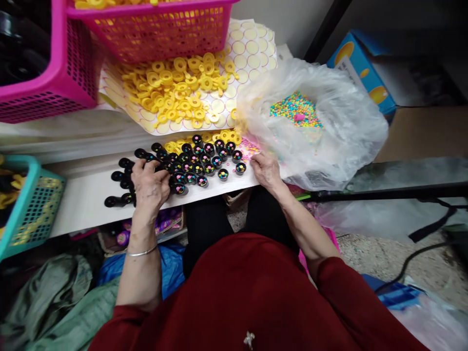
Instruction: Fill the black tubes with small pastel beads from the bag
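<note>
Many small round black cups (202, 181) stand close together on the white work surface, with colored beads inside those on the right. My left hand (149, 183) is curled over the black pieces at the left of the group, its fingers around a black cup; the fingertips are partly hidden. At the right end of the group, my right hand (266, 169) rests beside loose pink and yellow beads (250, 146). Its fingers are pinched together, and anything between them is too small to make out. Yellow ring-shaped plastic pieces (179, 87) lie in a heap behind the cups.
A clear plastic bag (343, 122) of colored beads (292, 107) lies open at the right. Pink baskets (164, 31) stand at the back left, and a teal basket (40, 204) is at the left edge. A blue cardboard box (365, 73) sits at the back right.
</note>
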{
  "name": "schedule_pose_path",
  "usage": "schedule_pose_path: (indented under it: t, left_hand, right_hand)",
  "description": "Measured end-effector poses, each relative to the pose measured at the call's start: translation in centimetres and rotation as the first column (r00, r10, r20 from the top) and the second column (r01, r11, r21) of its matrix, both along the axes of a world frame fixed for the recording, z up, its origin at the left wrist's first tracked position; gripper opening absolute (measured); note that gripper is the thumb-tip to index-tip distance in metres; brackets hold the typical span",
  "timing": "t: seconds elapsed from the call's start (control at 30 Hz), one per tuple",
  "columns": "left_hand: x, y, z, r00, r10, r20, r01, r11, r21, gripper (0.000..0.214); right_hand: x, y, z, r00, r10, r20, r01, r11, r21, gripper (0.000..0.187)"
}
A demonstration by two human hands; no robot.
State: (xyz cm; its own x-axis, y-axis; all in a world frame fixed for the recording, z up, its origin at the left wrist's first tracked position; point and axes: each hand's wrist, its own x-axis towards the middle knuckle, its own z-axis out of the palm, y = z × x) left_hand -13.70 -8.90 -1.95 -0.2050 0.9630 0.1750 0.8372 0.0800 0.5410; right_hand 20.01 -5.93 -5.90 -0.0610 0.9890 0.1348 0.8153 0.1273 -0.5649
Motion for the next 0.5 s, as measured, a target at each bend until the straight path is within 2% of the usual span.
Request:
schedule_pose_path:
  t: [0.13, 0.33, 0.5]
  left_hand:
    - [-0.5, 0.2, -0.1, 0.998, 0.010, -0.068, -0.012, 0.999, -0.039, 0.011]
    - [-0.8, 0.4, -0.3, 0.997, 0.020, -0.069, -0.023, 0.998, -0.051, 0.008]
    - [-0.9, 0.4, -0.6, 0.998, 0.026, -0.055, -0.027, 0.999, -0.020, 0.010]
  right_hand:
    - [-0.6, 0.6, -0.7, 0.990, 0.007, 0.141, -0.008, 1.000, 0.003, 0.027]
    - [-0.6, 0.7, -0.9, 0.956, 0.037, 0.291, -0.047, 0.999, 0.027, 0.026]
    - [-0.5, 0.8, -1.4, 0.967, 0.015, 0.256, -0.030, 0.998, 0.057, 0.022]
